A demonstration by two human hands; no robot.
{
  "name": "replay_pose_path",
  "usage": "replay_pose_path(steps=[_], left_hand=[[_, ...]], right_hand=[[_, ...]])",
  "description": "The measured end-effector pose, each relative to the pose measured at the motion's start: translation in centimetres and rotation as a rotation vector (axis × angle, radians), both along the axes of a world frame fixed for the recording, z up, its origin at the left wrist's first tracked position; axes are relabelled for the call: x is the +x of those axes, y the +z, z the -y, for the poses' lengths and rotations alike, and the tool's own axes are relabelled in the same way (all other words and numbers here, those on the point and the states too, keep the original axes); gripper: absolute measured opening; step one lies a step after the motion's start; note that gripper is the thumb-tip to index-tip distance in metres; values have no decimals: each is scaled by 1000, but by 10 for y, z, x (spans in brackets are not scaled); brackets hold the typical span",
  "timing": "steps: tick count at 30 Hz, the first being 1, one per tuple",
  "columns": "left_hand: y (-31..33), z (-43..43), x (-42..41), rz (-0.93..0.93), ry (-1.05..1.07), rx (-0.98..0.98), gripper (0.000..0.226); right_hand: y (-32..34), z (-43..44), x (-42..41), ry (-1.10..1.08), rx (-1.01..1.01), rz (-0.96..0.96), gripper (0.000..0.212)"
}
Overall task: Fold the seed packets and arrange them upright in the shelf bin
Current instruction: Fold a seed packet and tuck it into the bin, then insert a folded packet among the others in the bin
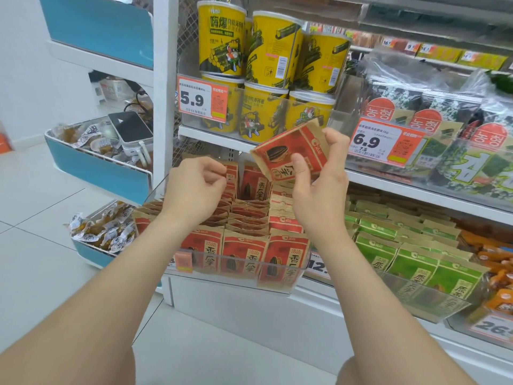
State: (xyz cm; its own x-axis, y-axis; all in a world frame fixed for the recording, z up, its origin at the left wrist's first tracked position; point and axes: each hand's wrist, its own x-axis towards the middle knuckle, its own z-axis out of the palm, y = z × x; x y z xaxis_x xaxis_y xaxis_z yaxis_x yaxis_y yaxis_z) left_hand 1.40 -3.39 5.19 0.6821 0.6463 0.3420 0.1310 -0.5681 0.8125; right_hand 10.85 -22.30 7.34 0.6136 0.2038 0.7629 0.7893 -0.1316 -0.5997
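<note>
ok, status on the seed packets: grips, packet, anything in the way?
Right grip holds red seed packet, tilted, above clear bin. Left grip at back-row packets, hold unclear. Front row upright. No obstruction seen.

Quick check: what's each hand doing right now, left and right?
Left hand: fingers curled against a standing packet in the bin; a grip cannot be told.
Right hand: holding a red seed packet, lifted above the bin.
</note>
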Motion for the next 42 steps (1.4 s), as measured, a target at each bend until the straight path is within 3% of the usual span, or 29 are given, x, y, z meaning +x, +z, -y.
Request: replay_pose_path(steps=[9, 12, 15, 17, 21, 25, 32, 37, 42], left_hand=[[-12, -11, 19, -282, -132, 272, 2], [-15, -14, 26, -402, -200, 290, 30], [-15, -21, 32, -498, -254, 296, 47], [-16, -24, 36, -531, -275, 303, 43], [-20, -28, 41, -510, -248, 338, 21], [-22, -28, 43, -461, -218, 355, 3], [-26, -27, 43, -423, -181, 360, 14], [-24, -29, 40, -436, -165, 400, 16], [-20, -33, 32, -414, -170, 397, 19]], right_hand=[[-34, -26, 33, 26, -441, 172, 28], [-34, -38, 37, -98, -700, 205, 30], [-23, -48, 36, -218, -914, 288, 51], [-18, -55, 35, -257, -992, 273, 53], [-28, -69, 38, -205, -1252, 141, 37], [-28, -80, 46, -213, -1262, 18, 34], [-26, -104, 50, -377, -1304, -168, 47], [-23, -117, 52, -334, -1159, -120, 40], [-26, -120, 61, -267, -1174, -201, 70]])
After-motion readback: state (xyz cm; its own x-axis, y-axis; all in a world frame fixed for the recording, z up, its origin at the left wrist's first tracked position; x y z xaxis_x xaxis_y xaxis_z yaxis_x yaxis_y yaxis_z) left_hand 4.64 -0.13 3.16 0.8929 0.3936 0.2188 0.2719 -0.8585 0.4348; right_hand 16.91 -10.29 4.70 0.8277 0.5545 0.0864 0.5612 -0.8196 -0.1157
